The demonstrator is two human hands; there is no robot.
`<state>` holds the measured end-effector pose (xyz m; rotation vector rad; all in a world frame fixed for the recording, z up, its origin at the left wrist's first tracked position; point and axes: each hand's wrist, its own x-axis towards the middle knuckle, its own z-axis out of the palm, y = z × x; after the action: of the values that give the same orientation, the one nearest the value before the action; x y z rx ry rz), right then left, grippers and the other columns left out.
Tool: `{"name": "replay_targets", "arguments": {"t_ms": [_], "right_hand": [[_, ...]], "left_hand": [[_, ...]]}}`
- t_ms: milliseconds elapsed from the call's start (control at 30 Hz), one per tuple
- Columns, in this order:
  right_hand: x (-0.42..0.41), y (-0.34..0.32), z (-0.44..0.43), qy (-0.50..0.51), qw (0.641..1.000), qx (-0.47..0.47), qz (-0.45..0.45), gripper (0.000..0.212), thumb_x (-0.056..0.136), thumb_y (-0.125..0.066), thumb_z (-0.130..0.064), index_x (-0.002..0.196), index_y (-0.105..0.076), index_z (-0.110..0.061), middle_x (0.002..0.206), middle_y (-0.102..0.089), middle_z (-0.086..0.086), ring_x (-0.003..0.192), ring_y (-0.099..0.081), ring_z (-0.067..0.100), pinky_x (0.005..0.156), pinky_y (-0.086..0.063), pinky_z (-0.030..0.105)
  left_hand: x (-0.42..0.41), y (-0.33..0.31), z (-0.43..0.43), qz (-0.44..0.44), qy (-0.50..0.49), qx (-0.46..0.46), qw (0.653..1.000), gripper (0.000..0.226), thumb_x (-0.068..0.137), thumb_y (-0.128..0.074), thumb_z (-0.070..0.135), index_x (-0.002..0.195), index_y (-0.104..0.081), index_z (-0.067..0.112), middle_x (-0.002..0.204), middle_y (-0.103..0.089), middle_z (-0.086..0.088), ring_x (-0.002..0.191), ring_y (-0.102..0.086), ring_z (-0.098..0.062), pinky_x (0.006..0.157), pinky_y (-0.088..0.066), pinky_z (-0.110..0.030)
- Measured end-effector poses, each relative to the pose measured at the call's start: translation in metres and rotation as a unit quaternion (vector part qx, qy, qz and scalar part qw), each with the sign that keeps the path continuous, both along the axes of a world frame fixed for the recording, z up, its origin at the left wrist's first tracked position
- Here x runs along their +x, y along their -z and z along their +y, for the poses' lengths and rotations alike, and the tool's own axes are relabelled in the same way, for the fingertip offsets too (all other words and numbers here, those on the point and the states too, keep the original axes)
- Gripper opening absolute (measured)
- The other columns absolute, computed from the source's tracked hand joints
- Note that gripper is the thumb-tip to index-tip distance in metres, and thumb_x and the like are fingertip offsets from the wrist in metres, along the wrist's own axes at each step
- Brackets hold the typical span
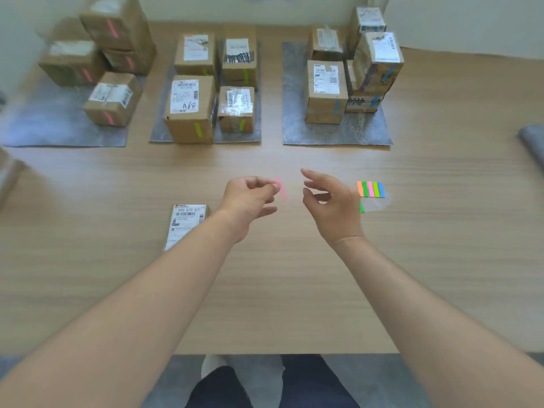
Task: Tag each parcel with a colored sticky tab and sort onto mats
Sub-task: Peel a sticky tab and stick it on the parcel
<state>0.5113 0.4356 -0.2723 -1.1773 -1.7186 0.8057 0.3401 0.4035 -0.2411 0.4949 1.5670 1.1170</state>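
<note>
Pinching pink tab [281, 189] upright between left hand [250, 200] fingers; right hand [332, 209] hovering open, empty; untagged parcel [185, 226] lying leftward, nearer left hand.

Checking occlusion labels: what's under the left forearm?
A white-labelled brown parcel lies on the table. The left forearm covers its near right corner, so that part is hidden. No colored tab shows on the visible part.

Wooden worktop [265, 290], light grain. Grey folded cloth [533, 141] at its right edge. Pale wall [265, 7] behind the far edge. Grey floor [418, 378] below the near edge.
</note>
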Motion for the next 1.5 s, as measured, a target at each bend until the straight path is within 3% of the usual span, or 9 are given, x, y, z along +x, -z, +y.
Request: {"name": "replay_targets", "arguments": {"t_ms": [167,300,433,567,667,833,967,1133,1500], "right_hand": [[-0.067,-0.004,-0.060,0.052,0.992,-0.095,0.063,0.040,0.092,-0.059,0.003,0.119,-0.073,-0.023,0.111,-0.073,-0.012,0.097,-0.072,0.003,0.082,-0.060,0.028],[-0.113,0.000,-0.103,0.080,0.979,-0.153,0.104,0.051,0.092,-0.047,0.007,0.113,-0.071,-0.032,0.112,-0.073,-0.012,0.100,-0.072,0.004,0.091,-0.059,0.042],[-0.143,0.007,-0.135,0.089,0.972,-0.195,0.093,0.049,0.093,-0.045,0.005,0.117,-0.072,-0.029,0.115,-0.072,-0.016,0.101,-0.071,0.002,0.093,-0.058,0.043],[-0.159,0.015,-0.151,0.043,0.977,-0.209,-0.011,0.067,0.084,-0.033,0.013,0.127,-0.069,-0.024,0.125,-0.066,-0.015,0.112,-0.065,0.005,0.100,-0.054,0.036],[-0.164,0.025,-0.156,-0.057,0.972,-0.164,-0.156,0.075,0.077,-0.035,0.020,0.135,-0.065,-0.017,0.146,-0.056,-0.001,0.134,-0.052,0.017,0.111,-0.038,0.023],[-0.174,0.036,-0.152,-0.193,0.892,-0.077,-0.401,0.075,0.077,-0.046,0.016,0.141,-0.059,-0.022,0.160,-0.042,-0.001,0.145,-0.039,0.026,0.123,-0.017,0.045],[-0.178,0.028,-0.145,-0.184,0.885,-0.091,-0.417,0.070,0.079,-0.046,0.011,0.136,-0.064,-0.026,0.156,-0.047,-0.004,0.146,-0.037,0.021,0.124,-0.009,0.042],[-0.181,0.021,-0.138,-0.183,0.879,-0.122,-0.423,0.069,0.081,-0.042,0.008,0.133,-0.067,-0.030,0.153,-0.050,-0.009,0.141,-0.045,0.015,0.125,-0.008,0.043],[-0.182,0.016,-0.140,-0.194,0.860,-0.151,-0.448,0.066,0.088,-0.039,0.000,0.139,-0.060,-0.038,0.159,-0.040,-0.013,0.143,-0.042,0.011,0.126,-0.006,0.046]], "left_hand": [[-0.068,0.000,-0.062,0.029,0.020,0.029,0.999,0.007,0.088,-0.076,0.013,0.088,-0.071,0.007,0.091,-0.061,-0.008,0.084,-0.063,-0.020,0.072,-0.063,-0.035],[-0.116,0.002,-0.106,0.033,0.035,0.023,0.999,0.013,0.088,-0.077,0.012,0.097,-0.073,0.003,0.094,-0.061,-0.010,0.081,-0.064,-0.020,0.077,-0.063,-0.038],[-0.147,0.008,-0.140,0.030,0.039,0.018,0.999,0.019,0.087,-0.078,0.014,0.100,-0.073,0.001,0.090,-0.063,-0.008,0.082,-0.067,-0.021,0.073,-0.063,-0.037],[-0.160,0.025,-0.162,0.071,0.049,0.017,0.996,0.012,0.087,-0.077,0.012,0.096,-0.075,0.004,0.083,-0.064,-0.007,0.081,-0.065,-0.018,0.074,-0.063,-0.036],[-0.159,0.047,-0.174,0.088,0.056,0.009,0.994,0.002,0.086,-0.078,0.014,0.086,-0.077,0.012,0.077,-0.069,-0.003,0.076,-0.067,-0.018,0.073,-0.063,-0.038],[-0.149,0.081,-0.192,0.065,0.040,-0.029,0.997,0.006,0.083,-0.078,0.010,0.082,-0.077,0.016,0.074,-0.073,-0.003,0.079,-0.070,-0.022,0.074,-0.063,-0.046],[-0.144,0.097,-0.188,0.074,0.001,-0.051,0.996,0.011,0.078,-0.079,0.011,0.075,-0.078,0.021,0.077,-0.075,-0.005,0.077,-0.072,-0.026,0.071,-0.063,-0.050],[-0.136,0.104,-0.184,0.116,-0.024,-0.047,0.992,0.022,0.077,-0.077,0.014,0.070,-0.077,0.035,0.072,-0.074,0.006,0.078,-0.073,-0.024,0.067,-0.063,-0.048],[-0.118,0.104,-0.180,0.117,-0.089,-0.051,0.988,0.011,0.075,-0.074,0.022,0.065,-0.075,0.027,0.068,-0.072,0.004,0.075,-0.072,-0.028,0.065,-0.062,-0.049]]}}
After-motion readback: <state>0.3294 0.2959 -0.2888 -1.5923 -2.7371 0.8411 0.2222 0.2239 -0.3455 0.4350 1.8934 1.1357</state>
